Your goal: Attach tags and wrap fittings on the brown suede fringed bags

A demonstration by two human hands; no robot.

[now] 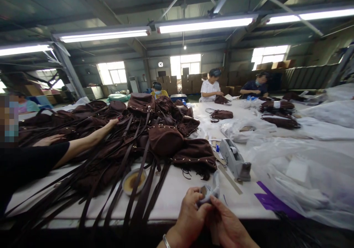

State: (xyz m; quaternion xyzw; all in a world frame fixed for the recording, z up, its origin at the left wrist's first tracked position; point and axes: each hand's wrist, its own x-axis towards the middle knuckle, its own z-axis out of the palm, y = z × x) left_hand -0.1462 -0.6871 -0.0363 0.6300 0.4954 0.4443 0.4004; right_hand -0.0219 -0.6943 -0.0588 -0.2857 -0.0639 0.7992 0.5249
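Note:
Near the front edge of the table, my left hand (189, 213) and my right hand (228, 218) come together. Between their pinched fingers is a small grey-blue object (206, 195), partly wrapped in something pale and thin; its exact nature is unclear. A silver bracelet (166, 241) circles my left wrist. Just beyond my hands lie dark brown drawstring bags (195, 154), and a grey tape dispenser (233, 159) stands to their right.
A large pile of brown bags with long straps (138, 124) covers the left side, where a person's arm (88, 141) reaches in. A round dish (134, 181) sits among the straps. Clear plastic bags (298, 174) and a purple piece (272, 200) lie right. Several people work farther back.

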